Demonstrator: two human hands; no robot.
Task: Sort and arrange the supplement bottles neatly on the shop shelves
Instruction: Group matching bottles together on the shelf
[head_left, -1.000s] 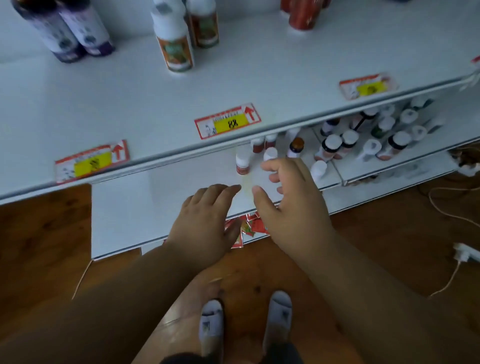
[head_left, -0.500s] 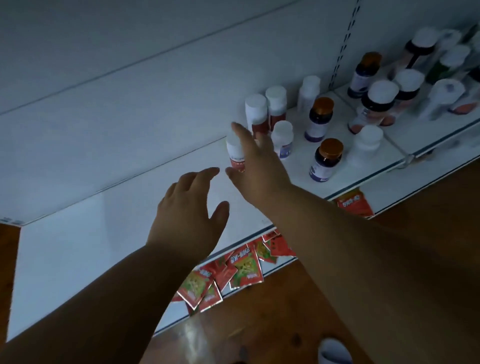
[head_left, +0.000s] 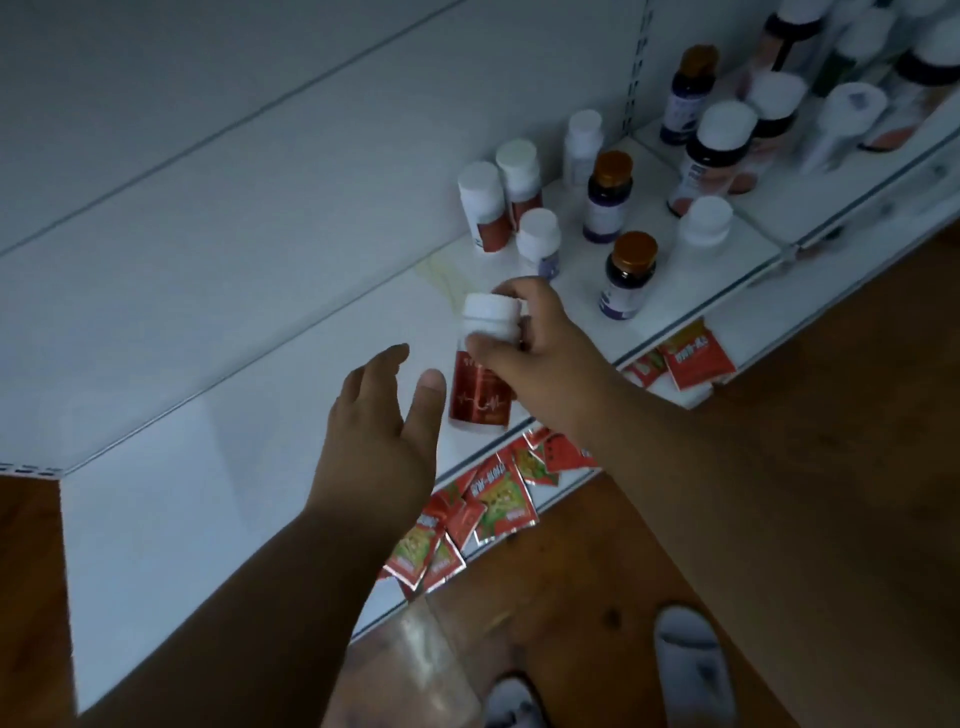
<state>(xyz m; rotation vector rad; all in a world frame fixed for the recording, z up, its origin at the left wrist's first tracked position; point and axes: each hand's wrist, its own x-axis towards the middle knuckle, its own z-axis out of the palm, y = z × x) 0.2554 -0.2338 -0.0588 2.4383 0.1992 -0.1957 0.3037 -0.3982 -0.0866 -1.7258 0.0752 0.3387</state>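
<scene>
1. While the right hand (head_left: 524, 353) pinches a white-capped bottle with a red label (head_left: 480, 364) by its upper part, near the centre of the frame, the bottle looks lifted or tipped just above the front of the lower shelf (head_left: 218, 467); I can't tell whether its base touches.
2. The left hand (head_left: 379, 431) is spread with relaxed fingers just left of the bottle, holding nothing, the thumb close to the label.
3. The step in hand seems to be moving this one bottle out of the loose cluster towards the bare stretch of shelf at centre left.
4. Next, I'd judge, it needs setting down upright, perhaps steadied by the free hand, then lining up with its matching red-labelled bottles (head_left: 485, 208) standing above centre.
5. Amber-capped dark bottles (head_left: 626, 275) and white ones stand unsorted to the right of centre.
6. The bottles at the upper right are blurred and cut by the frame edge; labels are unreadable in the dim light.
7. Red sachets (head_left: 498, 499) lie partly tucked under the shelf edge, low centre.
</scene>
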